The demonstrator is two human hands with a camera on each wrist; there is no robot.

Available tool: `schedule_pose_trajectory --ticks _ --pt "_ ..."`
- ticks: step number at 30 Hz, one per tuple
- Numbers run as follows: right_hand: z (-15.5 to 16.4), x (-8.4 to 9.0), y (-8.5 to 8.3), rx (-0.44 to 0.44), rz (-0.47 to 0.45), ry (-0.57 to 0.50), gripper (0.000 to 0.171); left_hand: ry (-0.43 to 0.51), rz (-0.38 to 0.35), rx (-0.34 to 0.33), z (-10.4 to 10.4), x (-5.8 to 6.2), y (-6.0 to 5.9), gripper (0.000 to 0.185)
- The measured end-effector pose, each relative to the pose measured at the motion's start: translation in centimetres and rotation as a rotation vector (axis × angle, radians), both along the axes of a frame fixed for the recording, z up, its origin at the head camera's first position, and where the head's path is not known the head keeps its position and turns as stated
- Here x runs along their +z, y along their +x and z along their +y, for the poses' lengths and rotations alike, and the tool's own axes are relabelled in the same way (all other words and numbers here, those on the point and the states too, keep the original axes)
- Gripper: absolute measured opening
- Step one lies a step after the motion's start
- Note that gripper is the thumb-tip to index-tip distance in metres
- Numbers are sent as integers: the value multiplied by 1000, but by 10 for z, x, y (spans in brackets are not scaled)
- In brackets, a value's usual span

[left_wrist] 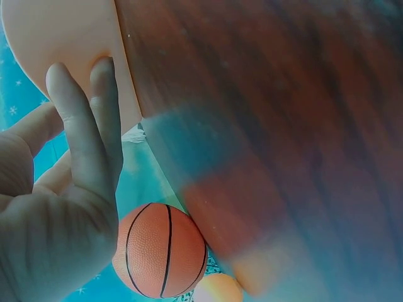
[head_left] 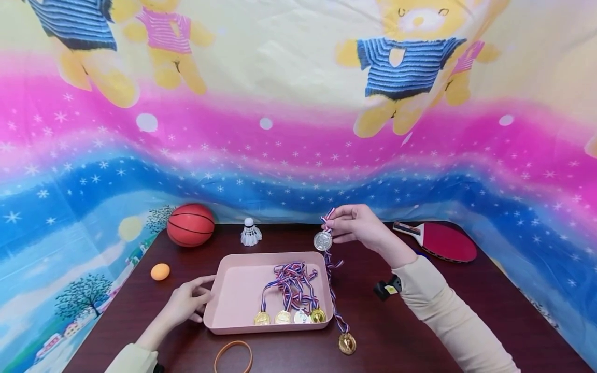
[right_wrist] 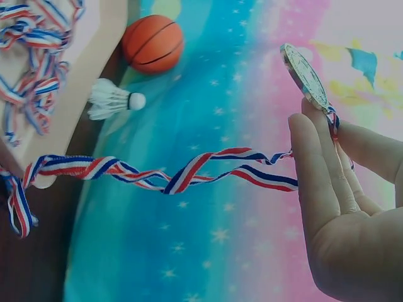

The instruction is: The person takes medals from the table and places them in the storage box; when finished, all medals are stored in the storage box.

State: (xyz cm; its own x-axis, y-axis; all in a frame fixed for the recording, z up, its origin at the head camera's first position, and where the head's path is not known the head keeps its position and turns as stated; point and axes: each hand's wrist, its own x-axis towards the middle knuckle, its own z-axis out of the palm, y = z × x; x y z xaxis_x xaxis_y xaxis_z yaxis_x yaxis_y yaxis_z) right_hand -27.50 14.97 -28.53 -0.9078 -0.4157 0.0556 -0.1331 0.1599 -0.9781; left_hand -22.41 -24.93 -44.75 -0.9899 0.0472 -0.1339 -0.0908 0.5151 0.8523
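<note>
My right hand [head_left: 356, 226] is raised behind the tray's right end and pinches a silver medal [head_left: 323, 240] by its striped ribbon near the disc. In the right wrist view the red, white and blue ribbon [right_wrist: 201, 171] trails from the fingers to the tray's edge. My left hand [head_left: 186, 300] touches the left wall of the pink tray [head_left: 233, 285] with extended fingers [left_wrist: 72, 119]. Inside the tray, gold and silver medals [head_left: 283, 317] line the front wall, their ribbons [head_left: 294, 282] heaped behind. A gold medal [head_left: 347, 343] lies on the table outside the tray's front right corner.
Behind the tray stand a red basketball [head_left: 190, 225] and a white shuttlecock [head_left: 251, 233]. An orange ball [head_left: 160, 272] is at the left, an orange ring [head_left: 233, 357] in front. A red table tennis paddle [head_left: 448, 242] lies back right, before the patterned curtain [head_left: 298, 145].
</note>
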Motion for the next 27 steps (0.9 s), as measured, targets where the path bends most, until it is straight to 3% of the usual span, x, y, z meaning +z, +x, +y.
schedule_pose_trajectory --ticks 8,18,27 --pt "-3 25 6 -1 49 -18 12 7 18 -25 0 1 0 49" --pt "1 42 10 -7 90 -84 8 -5 17 -17 0 1 0 50" --pt "-3 55 13 0 139 -80 19 -3 13 -11 -1 0 0 50"
